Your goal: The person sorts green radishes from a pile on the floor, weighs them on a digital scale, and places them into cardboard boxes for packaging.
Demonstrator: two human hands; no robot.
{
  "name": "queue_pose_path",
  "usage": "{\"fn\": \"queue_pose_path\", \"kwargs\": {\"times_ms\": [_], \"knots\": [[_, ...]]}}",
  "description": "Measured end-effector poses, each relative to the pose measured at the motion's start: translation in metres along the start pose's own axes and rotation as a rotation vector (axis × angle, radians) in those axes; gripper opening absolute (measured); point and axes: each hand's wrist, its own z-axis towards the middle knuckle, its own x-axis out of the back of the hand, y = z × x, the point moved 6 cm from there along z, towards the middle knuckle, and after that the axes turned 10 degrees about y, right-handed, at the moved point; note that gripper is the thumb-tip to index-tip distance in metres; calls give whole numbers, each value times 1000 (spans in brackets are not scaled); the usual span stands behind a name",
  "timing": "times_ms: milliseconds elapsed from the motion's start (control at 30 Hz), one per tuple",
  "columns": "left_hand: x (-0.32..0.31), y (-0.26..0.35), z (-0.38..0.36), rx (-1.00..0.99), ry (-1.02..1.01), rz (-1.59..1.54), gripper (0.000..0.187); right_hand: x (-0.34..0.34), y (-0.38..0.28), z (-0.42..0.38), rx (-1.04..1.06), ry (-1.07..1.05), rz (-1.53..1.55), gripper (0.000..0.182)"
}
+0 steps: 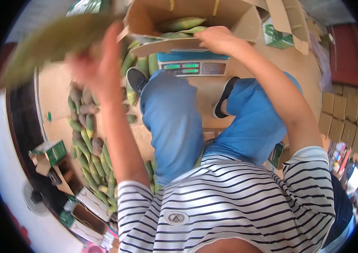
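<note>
My left hand point(96, 69) is raised at the upper left, its fingers wrapped round a long green melon point(56, 42). Both are blurred by motion, and the melon slants from the far left up toward the box. A cardboard box point(187, 8) stands in front of me with a few long green melons point(183, 24) inside. At its near edge, my right hand point(217, 40) has its fingers curled over the front flap point(174, 44), close to a melon's tip. Beneath the box is a blue-topped digital scale point(193, 67) with lit green displays.
Several long green melons point(96, 164) lie heaped on the floor to my left, and more lie beside the scale. Open boxes point(88, 217) and a fan point(35, 196) stand at the lower left. Small cartons point(345, 107) are stacked at the right. Another open carton point(286, 21) stands upper right.
</note>
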Motion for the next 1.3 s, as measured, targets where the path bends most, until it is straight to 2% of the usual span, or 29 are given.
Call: {"fn": "queue_pose_path", "kwargs": {"times_ms": [67, 100, 167, 233, 267, 333, 400, 433, 467, 500, 533, 600, 667, 767, 867, 967, 1300], "knots": [[-36, 7, 1, -353, -69, 406, 32, 0, 2, -1, 18, 44, 6, 24], [-47, -13, -3, -234, -158, 542, 36, 0, 2, -2, 30, 67, 17, 23], [-48, -25, -19, -343, -464, 563, 44, -1, 3, -1, 7, 39, -9, 26], [-8, -34, -38, -260, -436, 597, 48, 6, -5, -6, 43, 104, 15, 27], [22, -51, -54, -169, -435, 722, 36, 5, -8, -6, 74, 97, 54, 27], [87, -69, -96, 4, -364, 701, 35, 3, -11, -8, 88, 89, 65, 28], [166, -110, -172, 279, -510, 920, 35, 2, -11, -9, 66, 78, 15, 29], [199, -112, -214, 369, -647, 1062, 38, 0, -6, -6, 54, 82, 44, 29], [229, -112, -259, 426, -676, 1049, 40, -3, 1, -3, 42, 86, 75, 30], [251, -107, -300, 603, -693, 999, 38, -4, 5, 1, 29, 88, 104, 31], [266, -106, -342, 654, -775, 967, 42, -5, 3, 3, 18, 53, 130, 31], [263, -102, -402, 650, -1071, 895, 41, -2, -4, 3, 2, -19, 173, 32], [244, -100, -439, 436, -1174, 865, 43, -2, -4, 5, 31, -6, 137, 33], [222, -116, -499, 260, -1220, 727, 44, -8, 6, 9, 22, -14, 157, 36], [227, -126, -508, 366, -1354, 725, 48, -11, 19, 14, 17, -12, 182, 39], [234, -124, -514, 348, -1428, 785, 50, -15, 20, 15, 1, -20, 220, 42], [222, -102, -527, 262, -1480, 795, 46, -7, 8, 11, 24, -18, 202, 42]]}}
